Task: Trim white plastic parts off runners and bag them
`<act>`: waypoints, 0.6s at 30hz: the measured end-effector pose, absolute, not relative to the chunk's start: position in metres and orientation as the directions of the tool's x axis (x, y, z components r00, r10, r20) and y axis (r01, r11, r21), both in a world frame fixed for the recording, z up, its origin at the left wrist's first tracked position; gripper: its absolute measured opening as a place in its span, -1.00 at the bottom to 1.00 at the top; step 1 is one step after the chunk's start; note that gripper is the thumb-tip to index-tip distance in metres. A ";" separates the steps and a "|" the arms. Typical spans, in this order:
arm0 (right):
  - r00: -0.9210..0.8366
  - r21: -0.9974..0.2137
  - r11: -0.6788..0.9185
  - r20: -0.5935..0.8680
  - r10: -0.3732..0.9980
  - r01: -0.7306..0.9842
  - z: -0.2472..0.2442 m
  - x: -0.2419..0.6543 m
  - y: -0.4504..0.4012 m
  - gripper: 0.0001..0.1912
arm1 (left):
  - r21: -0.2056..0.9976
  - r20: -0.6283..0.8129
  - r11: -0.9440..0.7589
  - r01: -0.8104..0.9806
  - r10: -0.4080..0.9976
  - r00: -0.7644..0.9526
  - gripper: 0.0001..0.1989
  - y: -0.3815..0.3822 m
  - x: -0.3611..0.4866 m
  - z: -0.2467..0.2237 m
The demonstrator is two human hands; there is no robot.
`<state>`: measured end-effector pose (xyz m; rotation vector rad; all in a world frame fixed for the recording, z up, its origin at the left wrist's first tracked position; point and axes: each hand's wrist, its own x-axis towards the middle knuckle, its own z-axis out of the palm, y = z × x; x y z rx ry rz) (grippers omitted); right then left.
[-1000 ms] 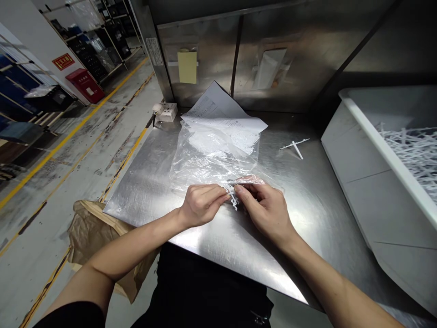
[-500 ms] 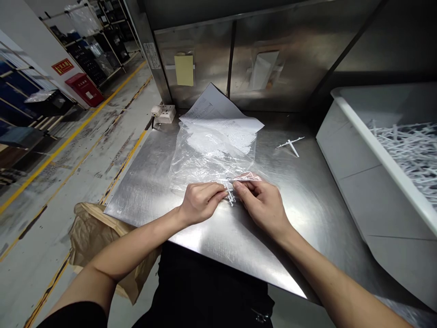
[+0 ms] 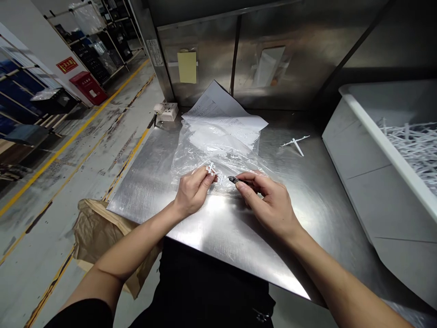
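My left hand [image 3: 191, 193] is closed, pinching a small branched white plastic sprue [image 3: 210, 169] between thumb and fingers. Facing it from the right, my right hand [image 3: 269, 200] wraps round a pair of small dark nippers [image 3: 233, 180]; their tips point left, a short way from the sprue. Most of the tool's handles are hidden by my fingers. Just beyond and below both hands lies a clear plastic bag [image 3: 186, 159] with many small white pieces [image 3: 206, 139] in it. Another white sprue [image 3: 297, 143] rests on the metal table [image 3: 136, 182], farther right.
A large pale bin [image 3: 355, 168] filled with white sprues [image 3: 409, 141] stands at the right. A printed sheet [image 3: 218, 105] lies at the bag's far end, beside a white socket box [image 3: 169, 111]. A brown paper bag [image 3: 99, 232] is below the table's left edge.
My left hand has moved left and away from me with the sprue, turning it upward. The nippers in my right hand are now apart from the sprue and more visible.
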<state>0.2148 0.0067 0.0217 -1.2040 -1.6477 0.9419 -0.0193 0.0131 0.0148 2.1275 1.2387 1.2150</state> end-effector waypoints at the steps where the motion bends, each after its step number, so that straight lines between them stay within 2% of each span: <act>1: -0.168 -0.911 0.258 0.213 0.962 0.321 0.022 0.214 0.006 -0.71 | 0.697 0.478 -0.529 0.485 0.846 0.237 -0.71 0.013 -0.019 0.015; 7: -0.177 -0.900 0.284 0.236 0.955 0.332 0.022 0.213 0.006 -0.73 | 0.728 0.438 -0.535 0.430 0.844 0.309 -0.70 0.014 -0.019 0.015; 18: -0.190 -0.898 0.265 0.209 0.959 0.352 0.020 0.214 0.006 -0.72 | 0.756 0.394 -0.505 0.416 0.859 0.327 -0.66 0.014 -0.018 0.016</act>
